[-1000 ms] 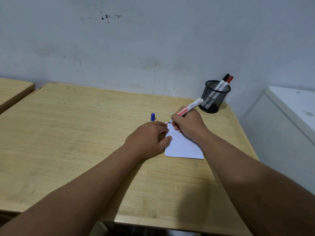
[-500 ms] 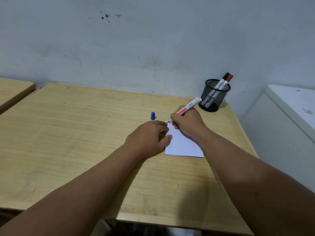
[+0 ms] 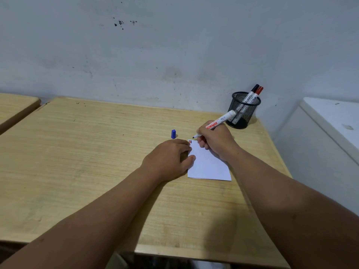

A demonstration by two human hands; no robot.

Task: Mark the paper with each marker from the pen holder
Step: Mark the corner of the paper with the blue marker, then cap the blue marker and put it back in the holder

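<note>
A small white paper (image 3: 208, 166) lies on the wooden desk (image 3: 97, 152), with short red and blue marks at its far left corner. My left hand (image 3: 169, 159) presses flat on the paper's left edge. My right hand (image 3: 215, 141) grips an uncapped white marker (image 3: 219, 121), its dark tip raised just above and beyond the marked corner. The marker's blue cap (image 3: 173, 134) stands on the desk, left of the tip. A black mesh pen holder (image 3: 242, 109) at the desk's far right holds two markers, one black-capped (image 3: 253, 89) and one red-capped (image 3: 259, 90).
A stained grey wall runs right behind the desk. A white cabinet (image 3: 330, 129) stands close to the desk's right edge. Part of a second wooden desk (image 3: 13, 107) shows at the far left, across a narrow gap.
My right hand has lifted the marker tip off the paper's corner and moved it slightly up and away. A blue mark now shows beside the red one. The left hand has stayed put.
</note>
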